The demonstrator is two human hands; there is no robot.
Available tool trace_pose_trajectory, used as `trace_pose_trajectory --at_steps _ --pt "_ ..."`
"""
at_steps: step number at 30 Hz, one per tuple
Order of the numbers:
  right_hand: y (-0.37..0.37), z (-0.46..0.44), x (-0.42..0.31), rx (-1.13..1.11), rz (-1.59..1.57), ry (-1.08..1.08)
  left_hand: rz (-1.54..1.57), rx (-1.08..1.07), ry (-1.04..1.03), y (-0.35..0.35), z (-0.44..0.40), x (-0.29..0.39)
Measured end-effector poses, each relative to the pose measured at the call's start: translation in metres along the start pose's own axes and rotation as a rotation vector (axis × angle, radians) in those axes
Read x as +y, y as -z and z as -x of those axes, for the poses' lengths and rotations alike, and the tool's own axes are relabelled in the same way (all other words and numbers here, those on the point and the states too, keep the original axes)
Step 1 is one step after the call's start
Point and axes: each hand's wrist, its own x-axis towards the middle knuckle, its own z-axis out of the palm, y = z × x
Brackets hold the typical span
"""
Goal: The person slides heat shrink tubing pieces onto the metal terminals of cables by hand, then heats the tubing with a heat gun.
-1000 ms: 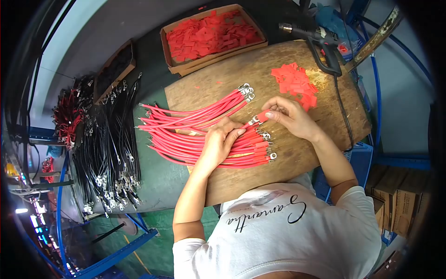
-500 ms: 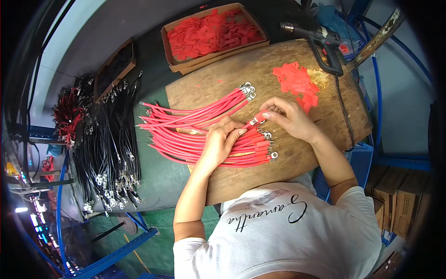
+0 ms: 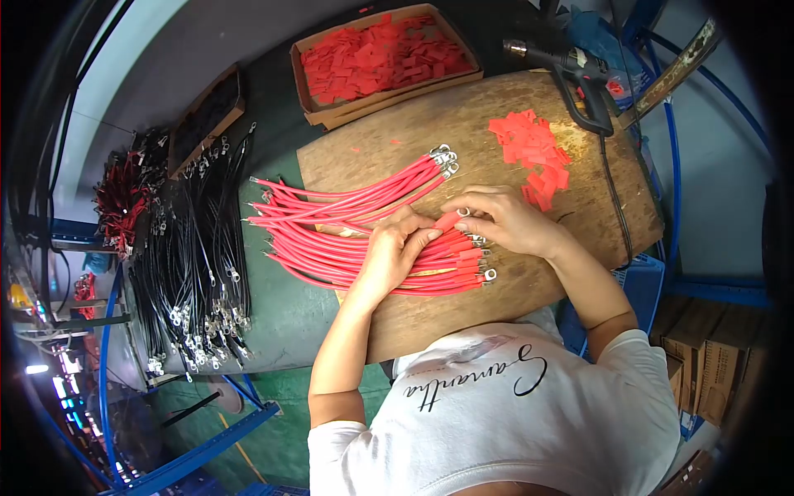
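Note:
My left hand (image 3: 392, 252) pinches a red cable near its end, resting over a bundle of red cables (image 3: 318, 250). A red heat-shrink sleeve (image 3: 449, 220) sits around that cable's end, and the metal ring of its lug (image 3: 464, 212) shows past it. The thumb and index finger of my right hand (image 3: 502, 220) close on this end. Below, several bundled cables carry red sleeves (image 3: 468, 263) near their ring lugs. A second group of red cables (image 3: 389, 183) lies above, with bare lugs (image 3: 445, 157).
Loose red sleeves (image 3: 528, 142) lie on the wooden board (image 3: 397, 318). A cardboard tray (image 3: 400, 91) of red sleeves stands behind. The heat gun (image 3: 571, 70) is at the back right, its cord trailing forward. Black cables (image 3: 198, 264) cover the left side.
The red sleeve has slid outward over the cable's lug, covering metal that showed before. My right hand's fingers have shifted slightly left and down at the cable's end.

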Motion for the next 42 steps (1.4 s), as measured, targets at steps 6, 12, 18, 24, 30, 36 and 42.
trace_pose_trajectory --at_steps 6,12,18,24,30,36,42 --pt "-0.003 0.001 0.005 0.007 0.05 0.042 0.018 -0.019 0.086 0.0 0.001 0.002" --pt "0.004 0.012 0.003 0.029 -0.008 -0.041 -0.261 0.07 0.001 -0.007 0.004 0.015" --pt "0.038 0.042 0.034 0.305 0.208 -0.292 -0.509 0.06 -0.168 -0.012 0.009 0.015" --pt "0.04 0.059 0.057 0.382 0.632 -0.402 -0.541 0.135 -0.03 -0.009 -0.016 0.004" --pt "0.039 0.055 0.063 0.356 0.553 -0.444 -0.88 0.097 -0.024 -0.028 -0.042 -0.03" --pt "0.038 0.055 0.06 0.388 0.529 -0.33 -0.909 0.11 -0.158 -0.019 -0.033 -0.02" --pt "0.037 0.043 0.035 0.341 0.056 -0.404 -0.322 0.091 -0.071 -0.007 -0.014 -0.003"
